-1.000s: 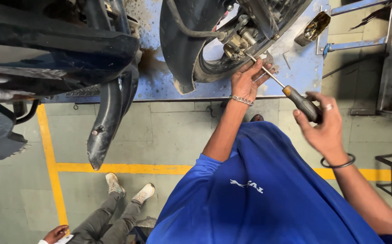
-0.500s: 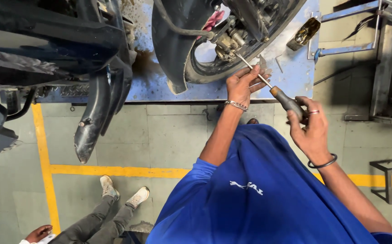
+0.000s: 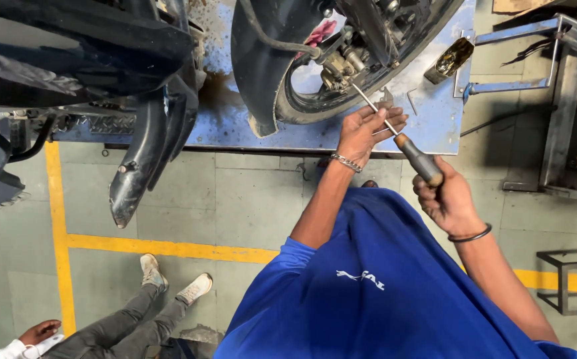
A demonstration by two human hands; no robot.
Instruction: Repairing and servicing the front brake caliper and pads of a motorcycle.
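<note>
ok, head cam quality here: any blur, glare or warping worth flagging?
Head view: mostly sharp, with the screwdriver and both hands crisp; straight lines bow toward the edges, like the yellow floor line; glare on the brass-coloured part; deep shadow swallows detail on the black bodywork at upper left.
</note>
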